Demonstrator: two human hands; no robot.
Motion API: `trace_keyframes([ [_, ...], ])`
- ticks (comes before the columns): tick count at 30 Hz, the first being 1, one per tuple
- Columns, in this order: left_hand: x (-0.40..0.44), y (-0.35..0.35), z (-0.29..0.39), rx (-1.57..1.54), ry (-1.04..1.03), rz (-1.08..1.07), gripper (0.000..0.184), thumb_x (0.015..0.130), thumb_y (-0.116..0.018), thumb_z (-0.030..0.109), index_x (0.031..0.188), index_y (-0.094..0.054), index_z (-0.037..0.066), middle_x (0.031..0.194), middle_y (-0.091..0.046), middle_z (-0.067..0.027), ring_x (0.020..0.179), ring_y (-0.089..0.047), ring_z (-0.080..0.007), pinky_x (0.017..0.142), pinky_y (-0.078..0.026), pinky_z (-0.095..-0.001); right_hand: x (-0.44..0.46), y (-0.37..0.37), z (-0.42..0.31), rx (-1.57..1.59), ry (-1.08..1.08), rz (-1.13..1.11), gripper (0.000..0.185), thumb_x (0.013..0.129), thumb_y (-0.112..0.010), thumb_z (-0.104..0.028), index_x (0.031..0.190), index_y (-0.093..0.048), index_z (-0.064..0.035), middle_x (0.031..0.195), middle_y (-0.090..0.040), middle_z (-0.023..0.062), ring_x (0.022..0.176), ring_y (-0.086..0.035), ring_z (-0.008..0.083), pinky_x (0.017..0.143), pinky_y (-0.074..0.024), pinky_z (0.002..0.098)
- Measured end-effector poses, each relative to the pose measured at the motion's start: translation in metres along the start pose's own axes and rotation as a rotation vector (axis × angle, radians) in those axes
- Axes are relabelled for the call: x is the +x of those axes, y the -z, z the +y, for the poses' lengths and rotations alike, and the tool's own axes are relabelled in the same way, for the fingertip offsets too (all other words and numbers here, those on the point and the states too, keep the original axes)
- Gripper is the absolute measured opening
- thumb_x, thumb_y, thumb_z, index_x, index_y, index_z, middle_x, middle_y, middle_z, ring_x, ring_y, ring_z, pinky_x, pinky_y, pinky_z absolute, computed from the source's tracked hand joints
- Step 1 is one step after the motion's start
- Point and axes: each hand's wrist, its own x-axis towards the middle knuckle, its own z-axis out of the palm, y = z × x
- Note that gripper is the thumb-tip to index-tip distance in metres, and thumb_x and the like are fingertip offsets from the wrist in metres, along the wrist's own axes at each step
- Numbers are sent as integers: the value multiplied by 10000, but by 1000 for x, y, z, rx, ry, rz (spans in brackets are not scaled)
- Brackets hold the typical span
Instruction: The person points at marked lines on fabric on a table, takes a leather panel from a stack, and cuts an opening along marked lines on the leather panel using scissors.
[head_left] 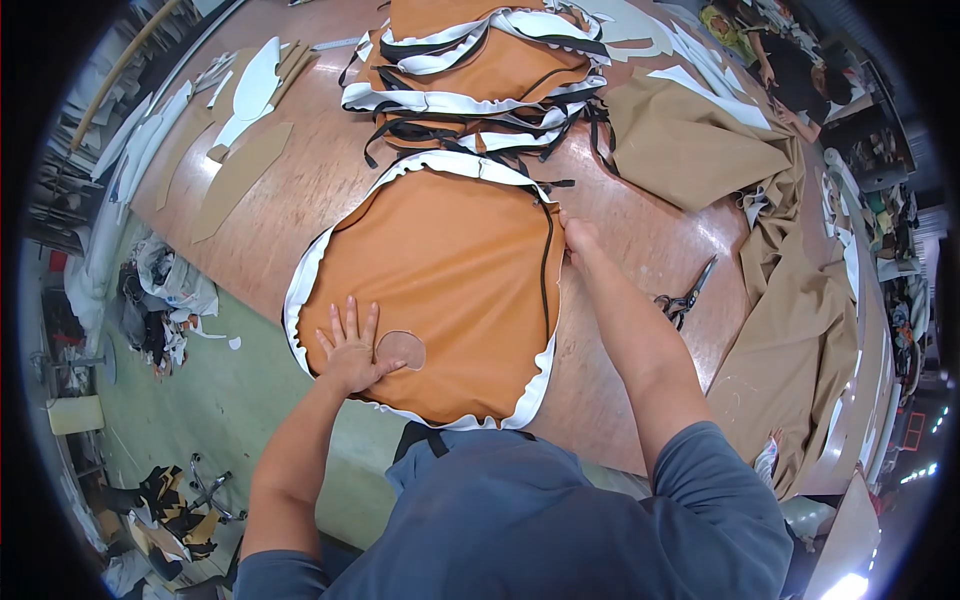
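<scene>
An orange-tan leather cover lies spread on the table in front of me. White material edges much of its rim, a black strip runs down its right side, and a round hole shows near its lower left. My left hand is flat on the cover with fingers spread, the thumb reaching over the hole. At the upper right edge, my right hand is closed on the cover's border; its fingertips are partly hidden. Just beyond the cover sits a pile of similar orange covers with white edging and black straps.
Black-handled scissors rest on the wooden table to the right. Brown fabric drapes along the right side. Cut pattern pieces lie at left. Another person is at the far right. Scraps litter the green floor.
</scene>
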Motion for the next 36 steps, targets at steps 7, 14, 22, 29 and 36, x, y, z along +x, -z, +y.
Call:
trace_keyframes([
  [7,2,-3,-1,-5,-4,6,1334,783,-665,872,1737,23,242,1774,205,-190,1599,218,-507,1178,-24,-833,-18,-13,8,-849,945,326,377,947,-737,-316,1252,-717,-95,1288,-697,177,1212,-634,404,1016,-519,498],
  [14,3,-4,-3,-19,-9,-1,1364,762,-655,899,1737,16,221,1771,214,-194,1591,240,-509,1171,-5,-833,-2,-23,-31,-686,755,134,273,950,-732,-264,1049,-800,-19,975,-784,191,960,-746,346,877,-564,457],
  [22,1,-5,-3,-18,-12,24,1323,777,-641,894,1739,-4,246,1784,174,-181,1604,203,-505,1179,-10,-831,29,-19,-45,-631,588,79,284,959,-741,-289,973,-814,-15,850,-791,147,798,-761,258,776,-571,401],
  [29,2,-5,-3,-15,-4,15,1337,769,-635,904,1738,1,238,1780,184,-189,1600,215,-507,1176,0,-832,-7,-30,-59,-886,1022,89,551,888,-778,-282,1374,-654,-52,1297,-699,173,1208,-662,325,1047,-514,440],
  [36,4,-3,-2,-19,-4,-8,1365,761,-644,903,1736,29,223,1772,200,-206,1593,227,-516,1169,15,-834,-5,-58,-90,-1071,1046,-26,291,868,-789,-219,1111,-774,-61,1121,-757,164,1084,-691,393,961,-543,487],
])
